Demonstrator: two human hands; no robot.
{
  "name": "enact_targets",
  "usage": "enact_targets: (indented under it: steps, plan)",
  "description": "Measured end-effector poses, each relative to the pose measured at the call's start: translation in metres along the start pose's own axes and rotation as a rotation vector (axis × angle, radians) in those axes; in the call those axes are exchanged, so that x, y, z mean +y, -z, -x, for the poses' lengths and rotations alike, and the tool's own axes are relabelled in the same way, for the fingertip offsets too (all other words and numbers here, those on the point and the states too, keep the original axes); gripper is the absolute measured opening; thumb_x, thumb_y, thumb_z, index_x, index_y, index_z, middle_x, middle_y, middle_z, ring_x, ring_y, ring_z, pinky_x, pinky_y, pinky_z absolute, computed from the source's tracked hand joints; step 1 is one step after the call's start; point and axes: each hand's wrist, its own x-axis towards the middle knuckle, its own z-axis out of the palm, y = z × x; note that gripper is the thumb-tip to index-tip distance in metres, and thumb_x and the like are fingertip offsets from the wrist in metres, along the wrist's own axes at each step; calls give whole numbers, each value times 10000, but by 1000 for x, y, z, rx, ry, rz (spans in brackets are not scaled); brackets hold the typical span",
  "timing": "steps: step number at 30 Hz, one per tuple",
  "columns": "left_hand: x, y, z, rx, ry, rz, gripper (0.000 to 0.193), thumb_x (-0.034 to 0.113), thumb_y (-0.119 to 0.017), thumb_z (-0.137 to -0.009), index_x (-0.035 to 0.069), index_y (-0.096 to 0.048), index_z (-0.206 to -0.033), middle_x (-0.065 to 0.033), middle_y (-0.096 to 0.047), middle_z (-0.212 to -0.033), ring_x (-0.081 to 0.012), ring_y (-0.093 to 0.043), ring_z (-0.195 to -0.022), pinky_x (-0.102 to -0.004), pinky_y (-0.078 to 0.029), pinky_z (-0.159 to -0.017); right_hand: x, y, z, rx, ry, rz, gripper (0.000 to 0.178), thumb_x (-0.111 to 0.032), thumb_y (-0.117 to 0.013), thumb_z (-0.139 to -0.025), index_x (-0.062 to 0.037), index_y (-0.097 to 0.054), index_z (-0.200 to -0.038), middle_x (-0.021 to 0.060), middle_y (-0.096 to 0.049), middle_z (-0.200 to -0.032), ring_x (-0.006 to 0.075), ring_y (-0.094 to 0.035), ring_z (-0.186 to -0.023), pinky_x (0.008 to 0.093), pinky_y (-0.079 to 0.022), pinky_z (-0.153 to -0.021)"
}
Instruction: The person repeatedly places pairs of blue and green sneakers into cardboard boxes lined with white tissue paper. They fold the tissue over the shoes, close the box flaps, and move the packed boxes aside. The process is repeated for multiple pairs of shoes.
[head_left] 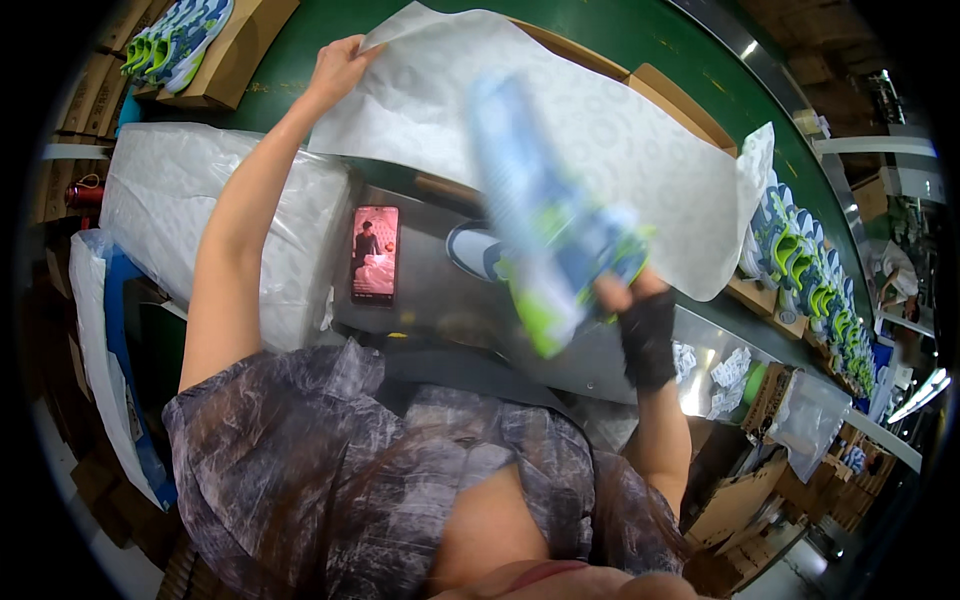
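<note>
White print-patterned paper (420, 105) pinched in left fingers (357, 46); right fingers (613, 293) grip blurred blue shoe (550, 215).

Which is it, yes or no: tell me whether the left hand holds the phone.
No, the left hand holds paper, and the phone lies apart from it.

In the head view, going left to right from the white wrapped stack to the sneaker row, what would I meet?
White wrapped stack → smartphone → motion-blurred blue-and-green sneaker → right hand → row of sneakers.
</note>
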Motion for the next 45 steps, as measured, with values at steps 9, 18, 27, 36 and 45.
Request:
enact_targets:
  steps: [9, 18, 27, 36, 45]
  plan:
    - [89, 36, -45, -474, -5, 652, 330, 273, -609, -810, 4, -583, -1000, -49, -614, -878, -128, -591, -726, -260, -497, -660, 59, -91, -158, 293, -5, -201, 254, -264, -664, -752, -18, -607, -730, 0, -526, -630, 86, -429, -537, 259, -376, -502]
    - [80, -99, 22, -608, -182, 251, 487, 398, -532, -833, 104, -473, -1217, -132, -497, -1203, -247, -556, -1010, -403, -449, -832, 63, -78, -142, 133, 31, -184, 612, -217, -593, -789, -25, -298, -1290, 64, -576, -906, 163, -553, -791, 284, -443, -668]
    - [86, -143, 66, -372, -630, -692, 679, 524, -644, -646, 74, -514, -1137, -214, -420, -1241, -327, -308, -1228, -603, -124, -981, 123, 56, -28, 903, 81, -273, 639, -230, -521, -833, -81, -167, -1343, 189, -405, -1236, 289, -530, -1001, 353, -437, -836]
    - [118, -93, 177, -633, -854, 213, 646, 482, -724, -606, 20, -514, -1007, -144, -530, -1009, -296, -509, -954, -391, -417, -737, 208, 27, 26, 247, -348, -75, 245, -185, -552, -824, 18, -553, -961, 87, -584, -870, 164, -534, -794, 299, -431, -706]
    - [124, -34, 183, -659, -153, 767, 533, 106, -787, -565, 29, -566, -1044, -64, -604, -1002, -157, -562, -917, -287, -436, -821, 67, -2, 14, -105, -174, -307, 361, -69, -524, -805, 29, -483, -1150, 139, -577, -1060, 188, -572, -931, 288, -470, -758]
